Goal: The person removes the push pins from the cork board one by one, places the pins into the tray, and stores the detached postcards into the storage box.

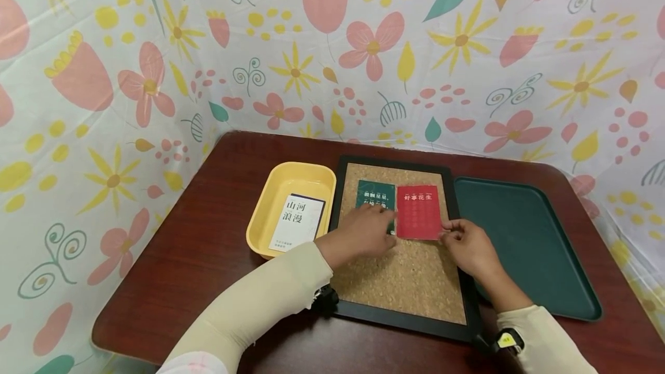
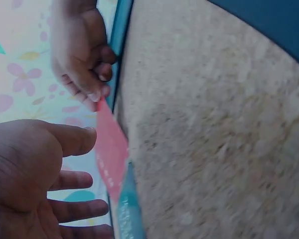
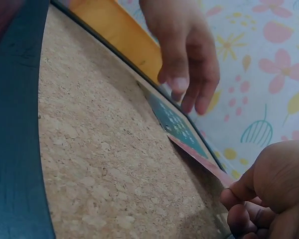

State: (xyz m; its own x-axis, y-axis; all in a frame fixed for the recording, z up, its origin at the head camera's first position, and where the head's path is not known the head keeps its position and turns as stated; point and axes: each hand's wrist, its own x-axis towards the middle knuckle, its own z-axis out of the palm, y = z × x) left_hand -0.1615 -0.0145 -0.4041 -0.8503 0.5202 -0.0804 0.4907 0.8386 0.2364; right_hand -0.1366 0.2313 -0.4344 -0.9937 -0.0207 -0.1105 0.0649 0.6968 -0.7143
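A red card (image 1: 418, 215) with white characters lies over the cork board (image 1: 400, 281), beside a green card (image 1: 375, 189). My right hand (image 1: 470, 247) pinches the red card's lower right corner between thumb and fingers; in the right wrist view that hand (image 3: 274, 194) holds the pinkish edge slightly raised. Above the green card hovers my left hand (image 1: 363, 232), hiding much of it in the head view. Its fingers (image 2: 77, 211) are spread and relaxed in the left wrist view, apart from the red card (image 2: 111, 149), with nothing held.
A yellow tray (image 1: 262, 212) left of the board holds white cards (image 1: 296, 224) with black characters. The board's black frame (image 1: 400, 323) borders the cork. To the right lies a dark green tray (image 1: 519, 235). The brown table (image 1: 197, 247) meets a floral cloth (image 1: 332, 74) behind.
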